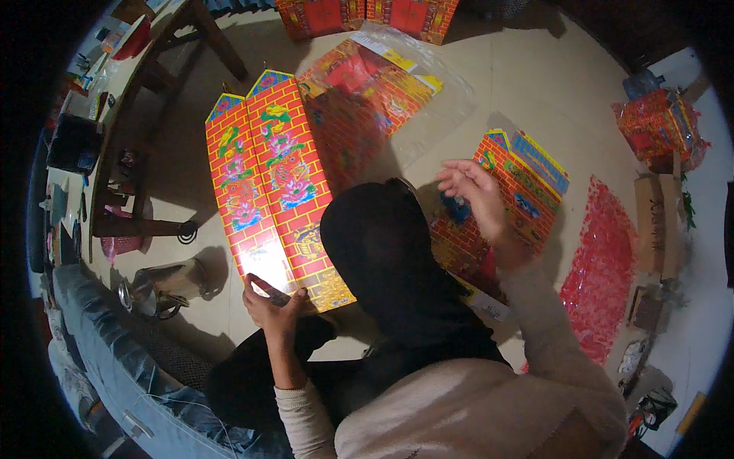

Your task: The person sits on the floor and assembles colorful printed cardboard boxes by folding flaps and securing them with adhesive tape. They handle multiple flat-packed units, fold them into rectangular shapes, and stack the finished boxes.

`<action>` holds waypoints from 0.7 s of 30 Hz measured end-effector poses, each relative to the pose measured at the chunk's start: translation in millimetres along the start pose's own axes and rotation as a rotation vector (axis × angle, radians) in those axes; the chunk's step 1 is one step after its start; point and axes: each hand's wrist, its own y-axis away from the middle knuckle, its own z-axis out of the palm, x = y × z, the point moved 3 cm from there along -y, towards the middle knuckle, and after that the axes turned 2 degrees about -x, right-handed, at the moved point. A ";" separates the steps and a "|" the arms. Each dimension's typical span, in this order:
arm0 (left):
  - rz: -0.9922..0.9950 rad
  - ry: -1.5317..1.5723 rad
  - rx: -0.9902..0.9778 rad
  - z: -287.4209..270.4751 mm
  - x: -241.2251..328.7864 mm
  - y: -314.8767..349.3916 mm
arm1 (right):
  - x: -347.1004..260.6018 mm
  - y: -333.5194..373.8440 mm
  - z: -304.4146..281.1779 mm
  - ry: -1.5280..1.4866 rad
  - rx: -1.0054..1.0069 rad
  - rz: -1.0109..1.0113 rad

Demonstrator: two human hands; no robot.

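A tall folded cardboard piece (267, 191) printed with red bricks, lotus flowers and fish leans in front of me, its peaked blue-and-yellow tops pointing away. My left hand (274, 306) grips its near lower edge, thumb and fingers apart along the rim. To the right of my knee, my right hand (470, 186) hovers with fingers loosely stretched and nothing visible in them. Below it lie more brick-print cardboard pieces (527, 195), partly hidden by my arm and leg. Ahead, a clear plastic bag (428, 115) covers further printed sheets (359, 92).
Two red brick-print boxes (321, 17) stand at the far edge. A wooden table (145, 76) and a metal container (172, 281) are on the left, above a blue sofa (115, 375). At right lie red plastic wrapping (604, 268), a wrapped red bundle (659, 126) and a brown carton (656, 226).
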 end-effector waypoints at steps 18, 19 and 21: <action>0.089 0.141 -0.082 6.8 -8.4 -1.0 | 323.2 -12.4 -192.9 0.640 0.203 0.747; 0.095 0.139 -0.074 5.4 -7.1 0.1 | 325.5 -11.1 -192.1 0.551 0.165 0.758; 0.058 0.204 -0.066 2.6 -5.2 2.6 | 328.0 -2.2 -191.7 0.411 0.113 0.764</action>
